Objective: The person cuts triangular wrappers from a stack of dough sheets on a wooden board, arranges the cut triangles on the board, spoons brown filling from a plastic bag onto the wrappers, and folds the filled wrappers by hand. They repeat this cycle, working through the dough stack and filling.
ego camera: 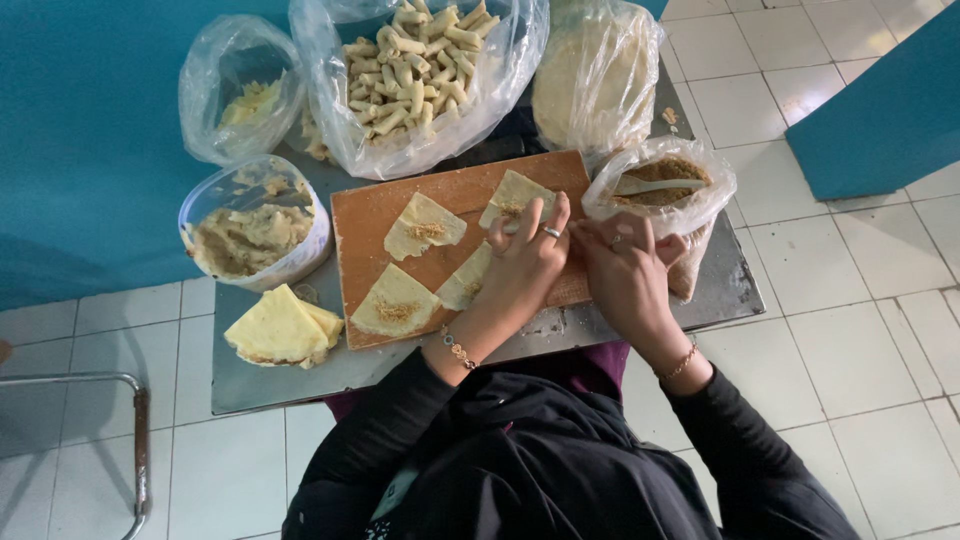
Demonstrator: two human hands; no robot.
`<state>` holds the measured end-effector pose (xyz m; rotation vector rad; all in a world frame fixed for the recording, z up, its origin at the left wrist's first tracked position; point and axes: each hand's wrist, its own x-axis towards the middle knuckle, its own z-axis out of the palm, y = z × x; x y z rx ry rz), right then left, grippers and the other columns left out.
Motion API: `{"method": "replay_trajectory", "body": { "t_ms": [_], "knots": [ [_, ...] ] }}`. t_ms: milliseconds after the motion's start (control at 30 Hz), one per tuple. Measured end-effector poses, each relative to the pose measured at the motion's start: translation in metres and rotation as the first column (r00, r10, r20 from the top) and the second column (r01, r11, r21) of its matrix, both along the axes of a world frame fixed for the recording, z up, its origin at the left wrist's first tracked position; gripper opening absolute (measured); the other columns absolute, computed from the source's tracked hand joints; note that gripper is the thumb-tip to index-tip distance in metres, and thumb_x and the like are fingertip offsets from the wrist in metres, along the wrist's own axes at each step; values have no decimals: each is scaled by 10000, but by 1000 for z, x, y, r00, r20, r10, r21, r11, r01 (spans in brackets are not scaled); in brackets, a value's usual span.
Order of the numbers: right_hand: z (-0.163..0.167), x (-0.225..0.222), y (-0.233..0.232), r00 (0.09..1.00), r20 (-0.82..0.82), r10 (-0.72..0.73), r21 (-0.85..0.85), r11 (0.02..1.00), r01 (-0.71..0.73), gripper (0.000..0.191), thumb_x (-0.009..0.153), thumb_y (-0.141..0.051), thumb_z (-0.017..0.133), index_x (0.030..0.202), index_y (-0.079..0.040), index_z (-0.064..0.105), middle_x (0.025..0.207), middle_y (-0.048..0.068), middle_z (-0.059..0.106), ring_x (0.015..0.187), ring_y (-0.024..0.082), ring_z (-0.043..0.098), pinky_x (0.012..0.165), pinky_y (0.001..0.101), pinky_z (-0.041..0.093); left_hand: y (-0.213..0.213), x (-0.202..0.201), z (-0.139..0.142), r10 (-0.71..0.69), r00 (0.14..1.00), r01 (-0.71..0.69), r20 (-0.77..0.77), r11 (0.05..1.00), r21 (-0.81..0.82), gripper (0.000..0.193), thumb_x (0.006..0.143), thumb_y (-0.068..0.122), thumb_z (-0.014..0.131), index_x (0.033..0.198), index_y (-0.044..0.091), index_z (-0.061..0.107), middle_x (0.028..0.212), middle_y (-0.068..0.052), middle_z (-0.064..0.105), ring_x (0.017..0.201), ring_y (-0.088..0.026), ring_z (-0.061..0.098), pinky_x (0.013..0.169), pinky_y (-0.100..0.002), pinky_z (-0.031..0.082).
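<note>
Left hand (525, 262) and right hand (628, 272) both pinch one thin triangular dough wrapper (514, 198) at 1 o'clock on the brown wooden board (365, 215). Risk, judged: crumbly filling may spill if the fold slackens; thin sheet may tear under tight fingers.

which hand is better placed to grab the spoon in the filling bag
Right. The right hand lies just below the filling bag with the spoon, while the left hand rests on the cutting board.

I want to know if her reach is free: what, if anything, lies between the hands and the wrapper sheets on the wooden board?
Nothing visible does. The left hand and right hand already rest over the wooden board, at the nearest wrapper sheets.
</note>
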<state>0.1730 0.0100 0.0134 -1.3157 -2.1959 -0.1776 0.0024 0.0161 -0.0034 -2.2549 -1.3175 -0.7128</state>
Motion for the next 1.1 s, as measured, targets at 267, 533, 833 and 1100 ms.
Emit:
{"method": "replay_trajectory", "body": {
  "t_ms": [267, 533, 833, 1100],
  "knots": [
    [1, -5, -2, 999, 53, -6, -64, 998, 9, 559, 819, 1, 616, 1371, -74, 658, 1327, 46, 694, 1253, 250, 563, 938, 399, 531, 7, 2, 1, 84, 987, -92, -137, 994, -52, 104, 862, 139, 673, 896, 92, 759, 1531, -68, 528, 1356, -237, 481, 1056, -512, 317],
    [6, -4, 9, 997, 82, 13, -70, 997, -8, 623, 786, -27, 632, 1406, -88, 631, 1383, 51, 674, 1280, 277, 528, 968, 415, 482, 11, 9, 1, 37, 999, -38, -17, 998, -54, 201, 857, 110, 650, 1009, 48, 766, 1503, -87, 504, 1380, -261, 466, 1070, -543, 392],
    [-6, -4, 10, 996, 85, 3, -70, 998, 3, 589, 831, -45, 609, 1420, -34, 625, 1363, 86, 677, 1304, 283, 511, 1018, 412, 476, 18, 0, 16, 16, 999, -23, -45, 984, -175, 395, 876, 126, 643, 1247, -8, 671, 1593, -175, 392, 1379, -301, 445, 1092, -583, 371],
    [-4, -3, 29, 995, 84, -50, 1, 999, 50, 289, 945, -221, 679, 1216, -156, 758, 1350, -13, 699, 1250, 238, 500, 955, 538, 351, -7, -42, 20, 171, 960, -136, 222, 977, -165, 564, 874, 96, 728, 1423, 177, 627, 1604, -204, 351, 1348, -353, 439, 1000, -583, 337]
  ]
}}
